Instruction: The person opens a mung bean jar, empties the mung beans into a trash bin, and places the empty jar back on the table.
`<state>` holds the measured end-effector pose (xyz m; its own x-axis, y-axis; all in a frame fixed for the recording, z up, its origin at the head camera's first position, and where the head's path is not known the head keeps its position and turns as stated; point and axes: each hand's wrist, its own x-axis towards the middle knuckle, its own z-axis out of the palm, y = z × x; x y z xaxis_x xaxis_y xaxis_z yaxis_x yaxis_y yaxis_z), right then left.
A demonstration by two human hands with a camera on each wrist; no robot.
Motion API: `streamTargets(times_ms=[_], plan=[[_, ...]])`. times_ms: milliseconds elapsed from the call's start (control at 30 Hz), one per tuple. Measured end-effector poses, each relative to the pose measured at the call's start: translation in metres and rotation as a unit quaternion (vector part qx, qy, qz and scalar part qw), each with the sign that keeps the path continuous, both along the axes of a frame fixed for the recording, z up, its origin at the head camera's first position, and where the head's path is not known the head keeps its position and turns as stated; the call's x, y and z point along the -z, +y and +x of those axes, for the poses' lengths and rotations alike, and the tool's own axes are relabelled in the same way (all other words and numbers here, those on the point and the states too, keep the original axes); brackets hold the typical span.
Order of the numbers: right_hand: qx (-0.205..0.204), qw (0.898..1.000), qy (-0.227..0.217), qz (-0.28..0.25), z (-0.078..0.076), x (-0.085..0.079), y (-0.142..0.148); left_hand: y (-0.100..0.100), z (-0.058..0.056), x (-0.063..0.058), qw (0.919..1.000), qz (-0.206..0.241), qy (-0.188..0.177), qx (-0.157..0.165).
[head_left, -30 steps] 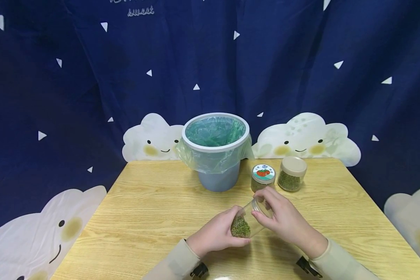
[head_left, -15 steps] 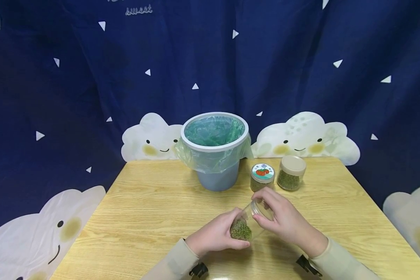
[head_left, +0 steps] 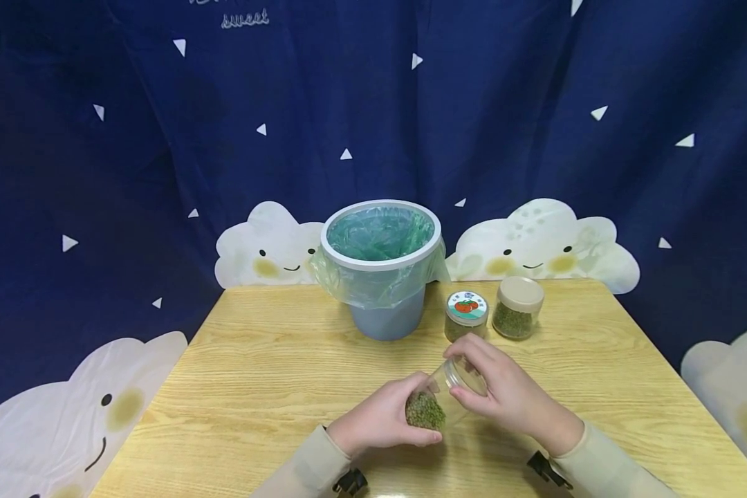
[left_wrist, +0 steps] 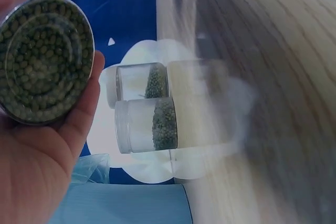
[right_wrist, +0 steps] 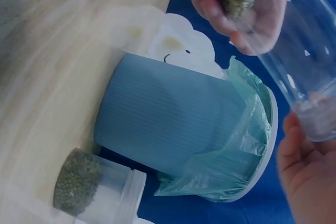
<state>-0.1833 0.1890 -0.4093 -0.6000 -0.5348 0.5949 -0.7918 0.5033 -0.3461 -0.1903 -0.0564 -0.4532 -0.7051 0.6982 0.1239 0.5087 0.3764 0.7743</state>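
A clear jar (head_left: 453, 402) part-filled with green mung beans (head_left: 425, 411) is held tilted above the near part of the table. My left hand (head_left: 380, 418) grips its bean-filled base, the thumb below and fingers behind. At the upper end, the fingers and thumb of my right hand (head_left: 509, 393) curl round the clear, ringed lid end. The left wrist view looks at the jar's round bottom (left_wrist: 44, 59), packed with beans. From the right wrist, the right fingertips (right_wrist: 294, 148) press at the lid end, while the jar's middle stretch is see-through and bare of beans.
Beyond the hands stands a blue bin (head_left: 387, 318) lined with a green bag. To its right are two lidded jars of green beans: one with a tomato label (head_left: 467, 306), one with a beige lid (head_left: 520, 296). A blue curtain (head_left: 373, 104) hangs behind the wooden table (head_left: 274, 360).
Both hands keep their hold on the jar. The beans have shifted a little inside it, and the left hand with the jar's base has moved slightly left.
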Motion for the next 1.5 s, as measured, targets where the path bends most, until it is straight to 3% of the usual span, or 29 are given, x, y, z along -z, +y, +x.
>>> streamTargets(times_ms=[233, 433, 633, 867, 1500], plan=[[0.049, 0.998, -0.036, 0.036, 0.0015, -0.0013, -0.0003, -0.0012, -0.0001, 0.0039, 0.9989, 0.001, 0.034, -0.031], [0.101, 0.992, -0.052, 0.048, 0.0046, -0.0040, -0.0018, -0.0014, 0.0009, 0.0056, 0.9927, -0.012, 0.102, -0.063], [0.119, 0.989, -0.082, 0.035, 0.0060, -0.0074, -0.0031, -0.0020, 0.0012, 0.0077, 0.9903, -0.010, 0.109, -0.085], [0.116, 0.990, -0.084, 0.015, 0.0059, -0.0072, -0.0043, -0.0022, 0.0015, 0.0076, 0.9880, -0.025, 0.122, -0.091], [0.044, 0.999, -0.009, 0.018, 0.0016, 0.0000, -0.0010, -0.0035, 0.0018, 0.0060, 0.9886, -0.034, 0.129, -0.069]])
